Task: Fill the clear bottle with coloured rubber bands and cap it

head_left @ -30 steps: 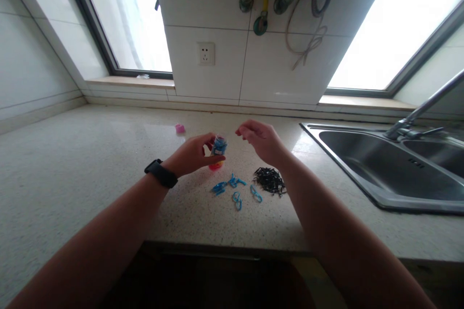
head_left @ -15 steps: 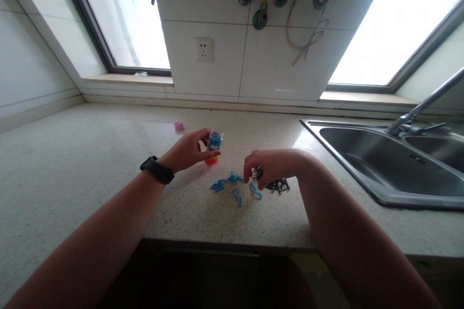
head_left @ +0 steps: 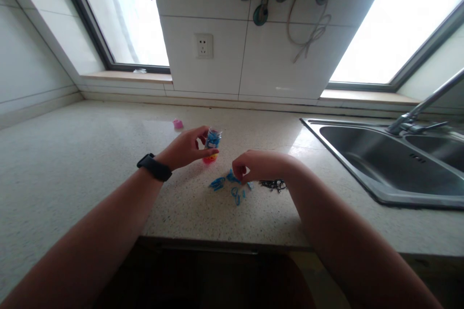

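Note:
My left hand (head_left: 183, 147), with a black band on its wrist, is wrapped round a small clear jar (head_left: 212, 142) that holds blue clips and stands on the speckled counter (head_left: 90, 164). My right hand (head_left: 255, 166) is lowered onto the counter, fingers curled in a pinch over several loose blue clips (head_left: 226, 186). Whether a clip is between the fingertips is hidden. A pile of black clips (head_left: 273, 184) lies just right of that hand, partly covered by it.
A small pink cap (head_left: 178, 124) lies further back on the counter. A steel sink (head_left: 395, 164) with a tap (head_left: 422, 108) takes up the right side. Tiled wall with a socket (head_left: 203, 46) and hanging hoses stands behind, between two windows.
My right hand came down from beside the jar to the counter, then slid left from the black pile to the blue clips. My left hand kept hold of the jar.

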Demonstrator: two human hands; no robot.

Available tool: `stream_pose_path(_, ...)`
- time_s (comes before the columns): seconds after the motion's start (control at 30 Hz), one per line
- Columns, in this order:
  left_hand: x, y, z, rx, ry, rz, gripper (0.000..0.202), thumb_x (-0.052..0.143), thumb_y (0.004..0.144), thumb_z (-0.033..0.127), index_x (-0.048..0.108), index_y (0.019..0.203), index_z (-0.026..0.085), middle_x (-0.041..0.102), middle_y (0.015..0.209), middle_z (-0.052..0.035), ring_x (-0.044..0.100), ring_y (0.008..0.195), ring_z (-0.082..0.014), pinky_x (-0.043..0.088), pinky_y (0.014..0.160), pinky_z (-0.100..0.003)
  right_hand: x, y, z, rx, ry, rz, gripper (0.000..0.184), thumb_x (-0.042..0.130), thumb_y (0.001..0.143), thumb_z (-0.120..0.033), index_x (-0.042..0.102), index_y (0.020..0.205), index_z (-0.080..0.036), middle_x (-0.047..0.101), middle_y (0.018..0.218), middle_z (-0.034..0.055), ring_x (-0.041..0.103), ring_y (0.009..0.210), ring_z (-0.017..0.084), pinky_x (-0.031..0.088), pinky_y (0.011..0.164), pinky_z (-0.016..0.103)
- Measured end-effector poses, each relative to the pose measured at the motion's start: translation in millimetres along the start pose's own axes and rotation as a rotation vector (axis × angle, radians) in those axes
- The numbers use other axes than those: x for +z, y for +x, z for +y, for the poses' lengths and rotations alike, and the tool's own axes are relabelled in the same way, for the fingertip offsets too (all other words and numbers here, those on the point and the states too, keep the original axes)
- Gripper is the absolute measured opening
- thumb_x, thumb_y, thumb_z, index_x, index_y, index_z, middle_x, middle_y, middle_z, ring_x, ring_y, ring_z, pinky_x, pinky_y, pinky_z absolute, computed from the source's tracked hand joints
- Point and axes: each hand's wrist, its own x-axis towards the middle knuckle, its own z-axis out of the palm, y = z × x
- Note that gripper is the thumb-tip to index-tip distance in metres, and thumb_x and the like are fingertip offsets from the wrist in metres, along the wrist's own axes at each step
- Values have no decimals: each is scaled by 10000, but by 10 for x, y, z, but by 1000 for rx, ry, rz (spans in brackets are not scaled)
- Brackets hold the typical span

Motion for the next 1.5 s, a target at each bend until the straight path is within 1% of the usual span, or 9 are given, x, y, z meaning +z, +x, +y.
stream_pose_path(0.1,-12,-3,20,-12,6,-3,516,725,822,494,604,1207,173,616,892,-32,576,734,-123,455,574,-221,30,29,-24,-45,42,58,169,644,811,-139,703,967,-165,698,943,47,605,820,147,444,764,262)
stream_pose_path(0.23,-23,-6,36,-15,11,4,500,722,827,491,607,1195,171,612,877,-26,572,724,-116,447,568,-215,85,64,-20,-130,4,179,348,580,844,-110,655,1182,-150,647,1161,109,601,1037,191,447,941,308)
stream_pose_path(0.37,-18,-1,16,-7,15,10,496,722,826,493,611,1180,163,612,867,-27,572,720,-119,445,567,-219,129,111,-43,-127,-48,169,385,550,849,-89,664,1215,-121,627,1203,136,573,1160,229,413,1042,342)
stream_pose_path(0.5,-18,6,1,-9,20,20,499,724,823,496,611,1180,166,615,872,-28,583,734,-124,450,574,-222,163,175,-106,-168,-24,149,353,558,854,-90,698,1176,-125,659,1173,122,617,1090,214,440,1018,315)
stream_pose_path(0.7,-21,8,-8,-21,-2,17,494,725,824,494,611,1173,165,627,893,-33,590,746,-125,463,588,-225,238,261,-164,-169,-9,208,340,485,903,-115,723,1145,-138,686,1162,122,630,1088,230,444,1015,340)
stream_pose_path(0.93,-15,10,-36,-9,-9,27,481,729,819,489,613,1154,165,632,894,-38,594,761,-132,458,584,-225,188,179,-239,-223,43,233,355,518,873,-142,698,1178,-124,686,1154,116,636,1020,203,474,939,310)
stream_pose_path(1.17,-28,12,-42,-20,-1,39,488,731,815,497,614,1153,165,626,887,-35,588,744,-128,452,583,-227,191,145,-199,-219,31,244,488,722,784,-384,688,1195,-122,632,1204,157,603,1074,250,461,972,360)
stream_pose_path(1.37,-40,13,-34,-14,1,29,477,717,828,491,608,1157,164,637,898,-40,595,762,-137,454,598,-235,239,236,-254,-271,-37,235,411,748,775,-372,727,1113,-138,680,1098,131,601,1069,251,437,991,372)
stream_pose_path(1.5,-52,15,-10,-2,-2,30,469,719,828,481,610,1153,161,640,890,-42,597,767,-141,458,611,-241,252,269,-253,-273,-45,238,254,694,832,-296,754,1048,-176,715,998,86,619,990,217,443,947,341)
